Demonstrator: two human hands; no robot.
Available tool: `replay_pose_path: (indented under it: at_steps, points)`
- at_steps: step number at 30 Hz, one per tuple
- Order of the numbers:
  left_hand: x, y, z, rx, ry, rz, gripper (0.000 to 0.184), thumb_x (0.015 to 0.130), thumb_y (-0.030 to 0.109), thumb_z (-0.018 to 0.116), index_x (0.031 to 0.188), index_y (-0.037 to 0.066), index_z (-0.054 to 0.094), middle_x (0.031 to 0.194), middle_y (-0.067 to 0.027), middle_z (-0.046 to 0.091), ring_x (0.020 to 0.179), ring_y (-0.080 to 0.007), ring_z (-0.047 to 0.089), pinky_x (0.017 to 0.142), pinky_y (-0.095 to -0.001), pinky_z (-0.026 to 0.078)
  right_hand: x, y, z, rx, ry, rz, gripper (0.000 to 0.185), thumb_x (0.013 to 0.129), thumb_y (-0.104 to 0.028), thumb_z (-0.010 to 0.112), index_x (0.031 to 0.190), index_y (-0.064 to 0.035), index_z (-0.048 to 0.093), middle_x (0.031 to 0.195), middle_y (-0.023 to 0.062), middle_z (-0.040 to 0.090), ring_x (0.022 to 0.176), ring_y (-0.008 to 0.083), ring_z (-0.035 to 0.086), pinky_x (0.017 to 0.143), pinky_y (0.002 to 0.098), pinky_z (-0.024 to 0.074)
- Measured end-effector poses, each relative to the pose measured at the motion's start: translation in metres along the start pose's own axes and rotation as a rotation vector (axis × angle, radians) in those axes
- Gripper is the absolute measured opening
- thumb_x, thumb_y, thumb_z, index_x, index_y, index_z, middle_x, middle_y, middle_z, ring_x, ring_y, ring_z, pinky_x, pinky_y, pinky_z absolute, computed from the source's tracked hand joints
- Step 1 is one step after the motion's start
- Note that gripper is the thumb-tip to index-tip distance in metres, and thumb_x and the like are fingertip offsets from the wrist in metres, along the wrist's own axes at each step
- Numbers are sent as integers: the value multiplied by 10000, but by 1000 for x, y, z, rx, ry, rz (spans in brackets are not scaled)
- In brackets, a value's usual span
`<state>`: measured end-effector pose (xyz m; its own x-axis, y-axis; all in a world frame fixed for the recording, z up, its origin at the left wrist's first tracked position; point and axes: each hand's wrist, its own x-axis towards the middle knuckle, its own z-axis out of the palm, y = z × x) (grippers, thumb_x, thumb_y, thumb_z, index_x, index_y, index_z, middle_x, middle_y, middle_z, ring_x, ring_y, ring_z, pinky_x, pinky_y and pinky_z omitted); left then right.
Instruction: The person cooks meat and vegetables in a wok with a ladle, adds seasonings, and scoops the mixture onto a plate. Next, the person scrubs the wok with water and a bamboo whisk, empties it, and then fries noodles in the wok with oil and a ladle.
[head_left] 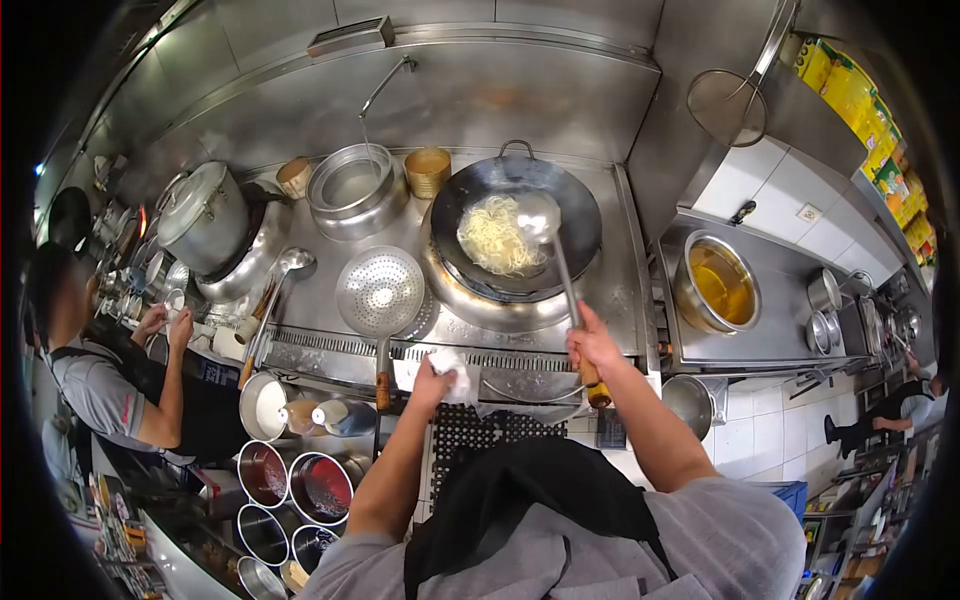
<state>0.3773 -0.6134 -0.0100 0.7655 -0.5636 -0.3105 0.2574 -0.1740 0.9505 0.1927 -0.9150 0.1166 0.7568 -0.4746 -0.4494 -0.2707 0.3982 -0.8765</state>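
Note:
A black wok (577, 205) sits on the stove's round burner ring, with pale noodles (492, 238) spread over its middle. My right hand (592, 348) is wrapped round the handle of a ladle (540, 215). The ladle's bowl is over the wok, at the right edge of the noodles; whether it touches them I cannot tell. My left hand (434, 382) grips a crumpled white cloth (456, 380) near the front edge of the stove. Just left of the wok lies a perforated skimmer (380, 288), its wooden handle pointing towards me.
Behind the skimmer stands a metal pot (352, 185) under a water spout (388, 85). A second ladle (294, 261) lies further left. Several sauce containers (322, 486) crowd my left side. On the right counter is a pot of amber liquid (717, 282). A co-worker (110, 385) stands at left.

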Motion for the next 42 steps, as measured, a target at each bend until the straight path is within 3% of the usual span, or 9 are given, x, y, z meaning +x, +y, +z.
replay_pose_path:
  at_steps: [3,7,12,15,23,27,30,39,42]
  points:
    - [-72,81,-22,-495,47,49,446,895,-34,595,1315,77,495,1140,-43,635,1005,-193,642,888,-369,547,10,-27,-8,-259,155,-111,866,907,13,519,1602,-241,70,716,54,530,473,157,483,412,337,433]
    - [-127,129,-57,-765,41,163,478,947,191,600,1369,22,455,1231,-133,613,1120,-300,625,891,-451,558,33,-27,7,-351,180,-85,897,891,29,503,1605,-208,15,676,49,532,466,161,490,400,345,436]
    - [-104,101,-61,-619,71,-146,425,957,362,606,1198,15,558,859,-130,664,687,-248,660,549,-354,540,48,2,32,746,-348,241,565,974,-89,527,1435,-387,394,731,1,451,506,76,420,440,242,366]
    - [-102,93,-24,-532,67,-156,458,922,424,631,1167,43,562,816,-125,640,623,-223,619,493,-315,472,38,4,22,909,-506,231,631,985,-97,524,1475,-416,290,756,14,474,509,71,424,451,257,380]
    - [-96,90,-43,-571,13,-47,573,937,469,619,1272,10,548,911,-127,663,707,-226,621,592,-348,505,-21,-51,3,183,-379,73,739,991,-65,486,1578,-380,164,761,26,485,513,100,447,456,288,424]
    - [-86,107,-54,-521,37,5,627,939,492,611,1266,-40,559,913,-132,670,699,-226,620,609,-358,511,-17,-49,5,-275,-235,-19,812,938,-26,519,1601,-282,127,717,16,500,482,112,480,453,284,436]
    - [-76,113,-59,-549,71,-39,490,957,439,621,1154,-8,583,844,-115,662,654,-218,632,548,-349,521,-22,-54,15,-411,-145,-44,843,897,40,530,1604,-196,135,673,19,491,483,114,476,442,280,421]
    - [-71,95,-59,-494,112,-97,337,984,378,607,1065,51,600,768,-65,647,585,-181,618,508,-325,503,-11,-55,39,-516,-3,-122,831,906,-9,535,1604,-216,136,706,55,528,488,143,513,459,315,457]
    - [-74,86,-52,-487,111,-127,247,998,315,598,1060,76,600,802,-38,635,623,-160,613,545,-314,506,0,-50,40,-160,-129,11,827,910,-15,533,1604,-239,141,704,55,525,494,158,520,471,338,466]
